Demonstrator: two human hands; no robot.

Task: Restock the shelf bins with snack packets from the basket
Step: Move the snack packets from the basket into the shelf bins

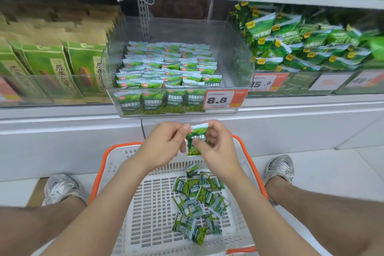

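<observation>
Both hands hold one small green snack packet [196,138] upright over the basket, just below the shelf edge. My left hand [166,143] pinches its upper left corner. My right hand [218,147] pinches its lower part with thumb and fingers. The white basket with orange rim [124,172] sits on the floor between my feet; several loose green packets [199,201] lie on its bottom at the right. Straight ahead, a clear shelf bin [116,83] with an 8.8 price tag holds neat rows of the same packets [168,68].
Left of the bin stand brown-and-green paper bags [52,62]. To the right is another clear bin of larger green packets [301,41] with a 15.8 tag. A white shelf base [62,135] runs below. My shoes [62,187] flank the basket.
</observation>
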